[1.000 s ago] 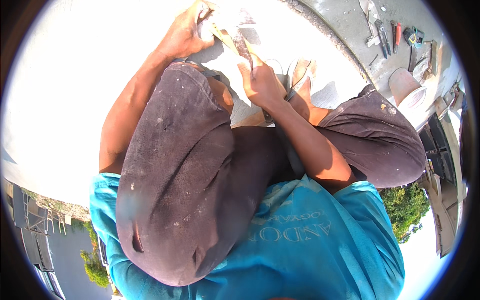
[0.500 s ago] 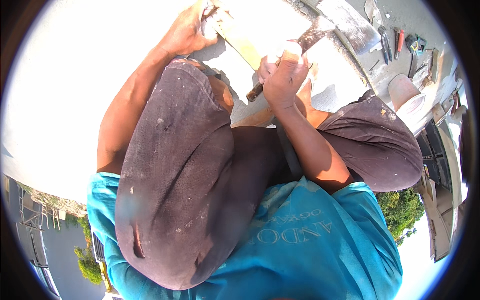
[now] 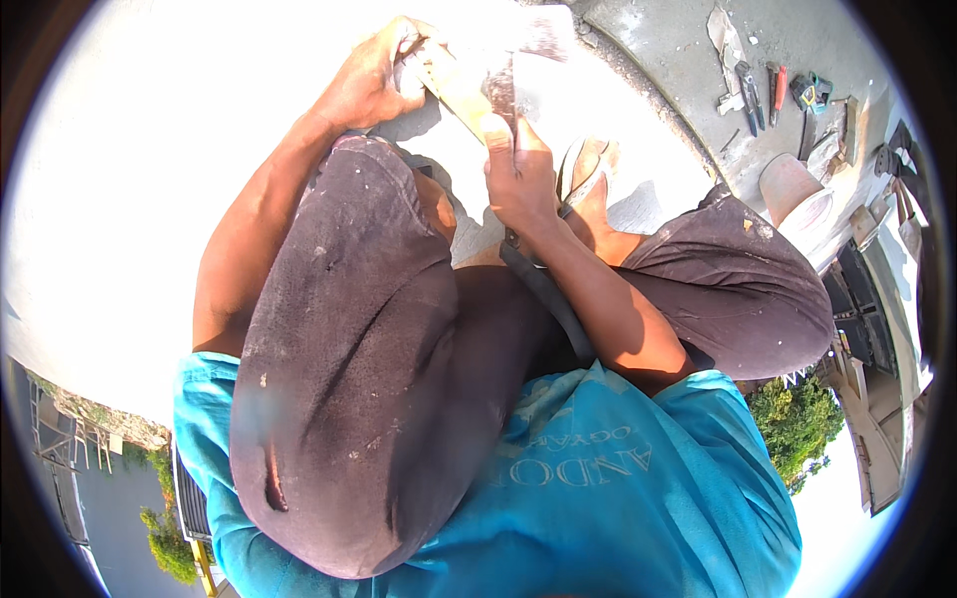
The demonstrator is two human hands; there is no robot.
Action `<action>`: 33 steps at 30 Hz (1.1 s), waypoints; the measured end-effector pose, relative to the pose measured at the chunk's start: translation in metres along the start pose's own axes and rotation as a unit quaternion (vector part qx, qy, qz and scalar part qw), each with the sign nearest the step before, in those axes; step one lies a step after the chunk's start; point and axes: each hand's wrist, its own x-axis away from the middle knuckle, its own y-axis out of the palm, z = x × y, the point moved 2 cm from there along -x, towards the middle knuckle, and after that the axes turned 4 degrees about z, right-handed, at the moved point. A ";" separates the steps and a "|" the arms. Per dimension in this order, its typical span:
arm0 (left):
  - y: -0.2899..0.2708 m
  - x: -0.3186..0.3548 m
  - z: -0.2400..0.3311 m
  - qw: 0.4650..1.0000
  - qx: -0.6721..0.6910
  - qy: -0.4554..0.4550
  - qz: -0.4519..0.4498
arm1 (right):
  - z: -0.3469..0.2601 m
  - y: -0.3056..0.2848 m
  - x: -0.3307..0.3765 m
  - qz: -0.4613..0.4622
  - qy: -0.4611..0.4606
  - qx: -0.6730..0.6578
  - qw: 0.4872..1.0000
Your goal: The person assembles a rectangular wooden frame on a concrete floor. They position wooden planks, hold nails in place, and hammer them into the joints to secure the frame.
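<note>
My left hand [image 3: 371, 85] is closed round the upper end of a pale strip of wood [image 3: 461, 92], beyond my left knee. The strip slants down toward my right hand [image 3: 523, 184], which is wrapped round the grip of a machete [image 3: 501, 85]. Its dark, stained blade points away from me across the wood's lower part, with the broad far end blurred and washed out by glare. Whether the edge touches the wood I cannot tell. The grip is mostly hidden by my fingers.
My sandalled right foot [image 3: 588, 179] rests beside the work. Pincers [image 3: 750, 98], a red-handled tool [image 3: 778, 95] and a tape measure [image 3: 812, 92] lie on the concrete at the far right. A whitish bucket [image 3: 793, 189] lies on its side beyond my right knee [image 3: 788, 309].
My right hand has moved left, and the machete has swung from pointing far right to pointing straight away over the wood. The left hand keeps its hold, nearly unmoved.
</note>
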 end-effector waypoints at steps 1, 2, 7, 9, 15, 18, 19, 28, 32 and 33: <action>0.000 -0.003 -0.003 0.999 -0.044 -0.016 0.008 | -0.006 -0.015 -0.004 -0.054 0.125 -0.089 0.987; 0.003 -0.005 -0.007 0.999 -0.040 -0.037 0.002 | -0.006 -0.017 -0.004 -0.051 0.110 -0.049 0.991; 0.008 -0.010 -0.023 0.999 -0.045 -0.013 -0.004 | -0.006 -0.004 0.002 -0.028 -0.003 0.130 0.991; 0.008 -0.008 -0.013 0.998 -0.049 -0.033 0.011 | -0.022 -0.018 -0.009 -0.109 0.191 0.029 0.975; 0.006 -0.005 -0.008 0.998 -0.021 -0.057 -0.018 | -0.007 -0.006 0.002 -0.077 0.071 0.156 0.982; 0.003 -0.004 -0.005 0.999 -0.007 0.007 0.037 | -0.029 -0.023 -0.033 -0.147 0.130 0.068 0.978; -0.002 -0.002 -0.001 0.998 -0.001 0.037 0.058 | -0.034 -0.023 -0.045 -0.097 0.129 0.010 0.987; 0.003 0.025 0.050 0.865 0.454 0.052 0.207 | -0.079 -0.010 -0.055 -0.130 0.122 -0.107 0.978; 0.028 0.029 0.065 0.827 0.543 -0.054 0.137 | -0.085 -0.002 -0.048 -0.156 0.128 -0.085 0.976; 0.030 0.032 0.071 0.828 0.538 -0.073 0.142 | -0.084 -0.001 -0.043 -0.151 0.141 -0.092 0.974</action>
